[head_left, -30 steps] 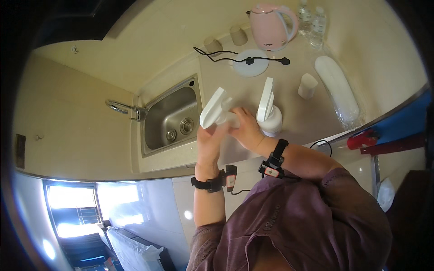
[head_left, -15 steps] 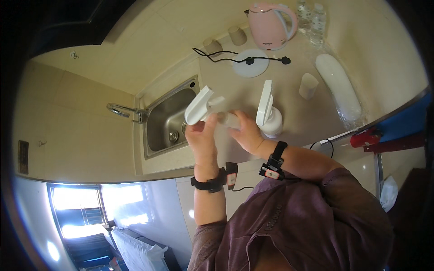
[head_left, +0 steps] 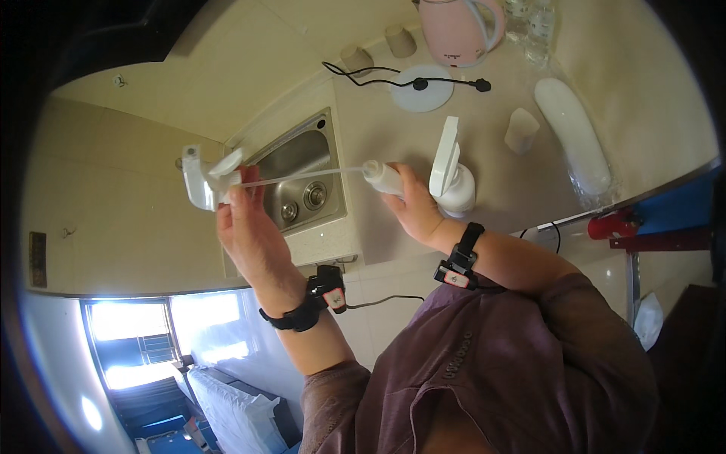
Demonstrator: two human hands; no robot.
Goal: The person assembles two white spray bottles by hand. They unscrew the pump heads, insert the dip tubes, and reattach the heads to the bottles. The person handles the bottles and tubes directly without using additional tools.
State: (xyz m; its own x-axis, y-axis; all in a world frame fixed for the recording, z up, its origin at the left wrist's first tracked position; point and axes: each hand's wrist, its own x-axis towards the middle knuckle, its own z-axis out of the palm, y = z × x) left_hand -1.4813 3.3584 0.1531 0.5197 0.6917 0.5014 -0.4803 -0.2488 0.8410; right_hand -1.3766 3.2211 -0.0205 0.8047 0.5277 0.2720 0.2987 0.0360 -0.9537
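Left hand point(head_left: 253, 231): fingers curled round the collar of a white spray head point(head_left: 199, 181), no gap visible in the grip. Holding it by the collar presumably leaves the long clear tube point(head_left: 302, 177) free to stick out sideways. Right hand point(head_left: 417, 216): wrapped round a small pale bottle point(head_left: 388, 178), mouth toward the tube; the bottle is tipped leftward, probably so that mouth and tube line up. Tube tip lies at the mouth; cannot tell if inside or just outside. Spread of the hands seems set by tube length.

Tube spans the sink point(head_left: 281, 144); bottle is over the counter point(head_left: 382, 121), just right of the sink. Beside the right hand, a second spray bottle point(head_left: 457, 195) with its head on, standing on its own base, so no hand needed.

Further out: white cup point(head_left: 522, 131), kettle base point(head_left: 435, 98) with black cord point(head_left: 361, 73), pink kettle point(head_left: 456, 34) near the wall, perhaps to leave working room in front
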